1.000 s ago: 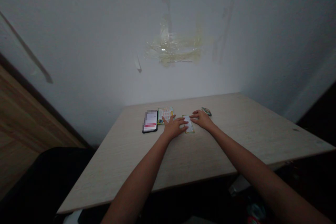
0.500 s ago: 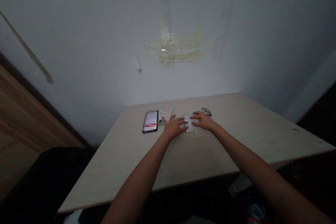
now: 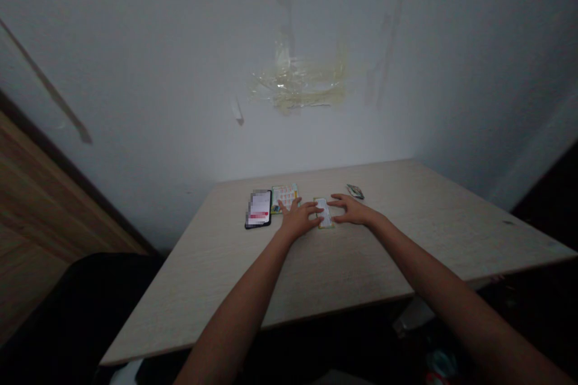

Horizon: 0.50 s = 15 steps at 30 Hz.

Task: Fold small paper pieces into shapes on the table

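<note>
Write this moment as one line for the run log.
left hand: on card | right hand: on card | phone: flat on table

Phone (image 3: 259, 209), green packet (image 3: 355, 191), table (image 3: 451, 222)

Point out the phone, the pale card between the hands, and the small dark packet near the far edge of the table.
phone (image 3: 259, 209): head view, middle of its lit screen.
pale card (image 3: 324, 215): head view, bare strip between the fingertips.
small dark packet (image 3: 355, 191): head view, centre of its top face.
</note>
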{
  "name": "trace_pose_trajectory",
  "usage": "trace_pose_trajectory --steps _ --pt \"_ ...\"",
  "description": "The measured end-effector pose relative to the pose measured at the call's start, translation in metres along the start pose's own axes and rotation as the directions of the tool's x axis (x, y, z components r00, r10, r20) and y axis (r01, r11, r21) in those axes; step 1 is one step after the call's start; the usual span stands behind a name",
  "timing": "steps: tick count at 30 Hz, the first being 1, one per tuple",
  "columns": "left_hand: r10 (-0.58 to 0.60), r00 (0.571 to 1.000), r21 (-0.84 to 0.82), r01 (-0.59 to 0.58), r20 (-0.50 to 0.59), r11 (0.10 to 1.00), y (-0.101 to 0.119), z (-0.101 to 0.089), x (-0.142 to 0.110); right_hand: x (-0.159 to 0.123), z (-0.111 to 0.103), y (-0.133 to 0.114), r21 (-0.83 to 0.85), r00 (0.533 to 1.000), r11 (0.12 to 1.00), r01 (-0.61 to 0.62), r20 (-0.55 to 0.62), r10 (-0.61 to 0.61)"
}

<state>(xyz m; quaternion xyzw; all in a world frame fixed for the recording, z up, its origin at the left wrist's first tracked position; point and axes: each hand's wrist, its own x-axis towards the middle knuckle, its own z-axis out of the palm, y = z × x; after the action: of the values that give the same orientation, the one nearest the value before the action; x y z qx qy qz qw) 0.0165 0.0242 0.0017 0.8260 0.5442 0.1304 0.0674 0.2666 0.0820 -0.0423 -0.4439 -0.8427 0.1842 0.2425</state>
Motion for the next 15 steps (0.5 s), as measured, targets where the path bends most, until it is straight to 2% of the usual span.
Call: trace_pose_trajectory --steps 15 --pt "0.003 1.000 0.002 -0.003 -0.004 1.000 0.0010 -0.0005 -0.0014 -0.0072 -0.0065 -0.0058 -0.030 0.993 0.999 -0.017 0.114 0.020"
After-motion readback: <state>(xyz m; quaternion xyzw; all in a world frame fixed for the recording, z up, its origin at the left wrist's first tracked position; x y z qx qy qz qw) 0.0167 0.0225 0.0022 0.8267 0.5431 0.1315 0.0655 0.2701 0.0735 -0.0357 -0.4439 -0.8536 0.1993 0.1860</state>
